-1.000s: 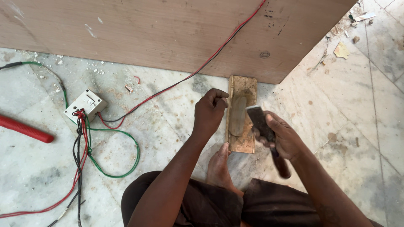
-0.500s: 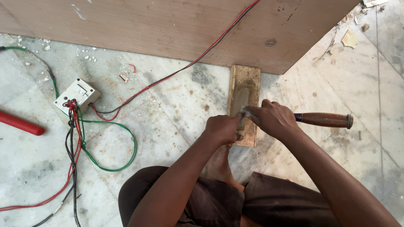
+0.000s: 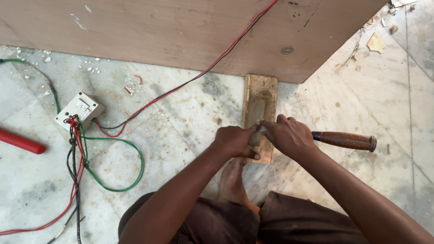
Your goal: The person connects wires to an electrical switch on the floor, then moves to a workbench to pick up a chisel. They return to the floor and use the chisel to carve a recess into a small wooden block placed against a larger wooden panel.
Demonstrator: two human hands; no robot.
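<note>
Hands meeting over wooden block [image 3: 261, 97] on marble floor [image 3: 181, 135], right hand [image 3: 289, 135] clasping chisel [image 3: 346, 140], now turned sideways, handle pointing right, left hand [image 3: 236, 141] pinching its blade, formerly apart.

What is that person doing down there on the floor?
A person sits on the marble floor pressing a chisel flat against a wooden sharpening block. The right hand grips the chisel near its wooden handle, and the left hand pushes the blade down. A white switch box with red and green wires lies to the left.
</note>
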